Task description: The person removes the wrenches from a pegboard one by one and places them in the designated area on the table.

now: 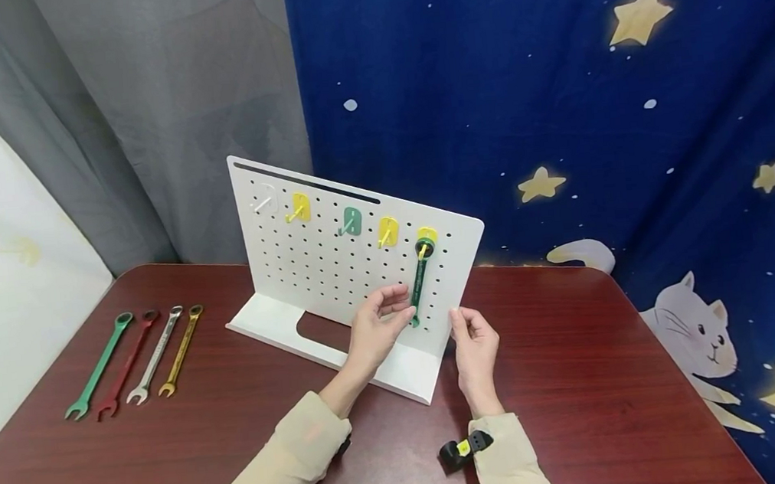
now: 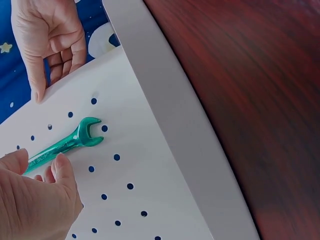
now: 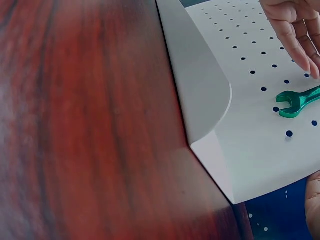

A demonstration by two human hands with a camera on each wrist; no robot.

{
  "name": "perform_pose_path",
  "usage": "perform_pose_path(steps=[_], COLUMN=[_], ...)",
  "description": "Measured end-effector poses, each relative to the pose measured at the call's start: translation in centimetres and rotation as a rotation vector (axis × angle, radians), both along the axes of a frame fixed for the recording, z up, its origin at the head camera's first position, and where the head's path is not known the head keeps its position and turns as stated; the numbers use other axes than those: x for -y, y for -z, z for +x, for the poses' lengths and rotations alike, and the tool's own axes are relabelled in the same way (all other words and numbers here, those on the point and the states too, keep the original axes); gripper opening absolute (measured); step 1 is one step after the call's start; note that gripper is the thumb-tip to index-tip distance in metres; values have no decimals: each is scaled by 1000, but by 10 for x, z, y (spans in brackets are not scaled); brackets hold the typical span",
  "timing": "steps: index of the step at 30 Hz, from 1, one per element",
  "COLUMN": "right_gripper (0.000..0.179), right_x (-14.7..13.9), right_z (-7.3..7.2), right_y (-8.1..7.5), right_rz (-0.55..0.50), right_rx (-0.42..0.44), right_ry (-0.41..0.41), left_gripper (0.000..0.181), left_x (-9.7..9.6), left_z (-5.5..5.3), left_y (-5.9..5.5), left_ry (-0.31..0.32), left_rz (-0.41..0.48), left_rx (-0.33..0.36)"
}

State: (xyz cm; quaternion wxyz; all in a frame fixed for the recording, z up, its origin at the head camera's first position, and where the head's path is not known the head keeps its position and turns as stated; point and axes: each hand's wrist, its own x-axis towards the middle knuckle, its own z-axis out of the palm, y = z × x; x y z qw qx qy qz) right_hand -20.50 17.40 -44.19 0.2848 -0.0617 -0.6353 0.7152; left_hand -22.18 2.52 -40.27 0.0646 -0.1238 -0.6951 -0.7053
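Note:
A dark green combination wrench (image 1: 419, 284) hangs by its ring end from the yellow hook (image 1: 428, 232) at the right of the white pegboard (image 1: 458, 237). Its open jaw end points down, and shows bright green in the left wrist view (image 2: 87, 134). My left hand (image 1: 376, 327) is beside the wrench's lower part, thumb and fingers apart and loosely bent. In the right wrist view a gap shows between those fingers and the wrench. My right hand (image 1: 476, 346) grips the board's right edge, thumb toward the front and the other fingers curled around behind.
Several wrenches lie in a row on the left of the dark red table (image 1: 254, 453): green (image 1: 99, 367), red (image 1: 127, 366), silver (image 1: 155, 356) and gold (image 1: 182, 351). More hooks, white (image 1: 266, 199), yellow (image 1: 299, 207) and green (image 1: 353, 221), carry nothing. Curtains (image 1: 415, 78) hang behind.

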Motion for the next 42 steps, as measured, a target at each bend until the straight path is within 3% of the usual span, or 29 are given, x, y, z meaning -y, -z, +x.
perform_pose_path(steps=[8,16,23,32,42], right_gripper=[28,12,26,21,26], right_x=[1,1,1,1,0], right_z=[-4,-5,-4,-4,-1], right_y=[5,7,5,5,3], right_rz=[9,12,30,12,27], right_rx=[-23,-113,-27,-20,5], right_ry=[13,29,27,34,28], left_gripper=[34,33,31,26,24], left_x=[-7,-12,-16,-22,-23], left_z=[-4,-6,-4,-2,3], left_y=[3,3,1,1,-3], left_ry=[-11,-2,-16,-23,-4], left_rz=[15,18,-11,-9,37], left_rx=[-28,-15,8,-4,39])
